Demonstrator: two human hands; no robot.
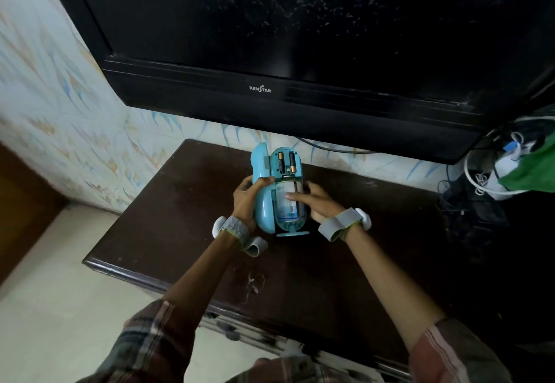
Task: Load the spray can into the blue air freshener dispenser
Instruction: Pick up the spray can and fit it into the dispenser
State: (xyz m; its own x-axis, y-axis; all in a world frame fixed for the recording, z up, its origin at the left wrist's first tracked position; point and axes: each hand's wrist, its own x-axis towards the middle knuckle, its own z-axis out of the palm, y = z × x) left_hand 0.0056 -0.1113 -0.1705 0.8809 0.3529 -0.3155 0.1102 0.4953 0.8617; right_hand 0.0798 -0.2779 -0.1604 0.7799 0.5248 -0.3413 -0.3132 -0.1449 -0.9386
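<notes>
The blue air freshener dispenser point(265, 215) stands open on the dark wooden table point(186, 226), its front cover point(259, 160) swung out to the left. Two batteries point(286, 162) sit in the upper compartment. A white spray can point(285, 211) with a blue label sits inside the lower cavity. My left hand point(247, 199) grips the dispenser's left side, thumb across the cover hinge edge. My right hand point(316, 200) holds the right side, with its thumb pressed on the can's front. Both wrists wear grey straps.
A large black television point(300, 37) hangs just above and behind the dispenser. A tangle of white and black cables and a green cloth point(531, 169) crowd the table's right end. Patterned wall runs behind; pale floor lies at the left.
</notes>
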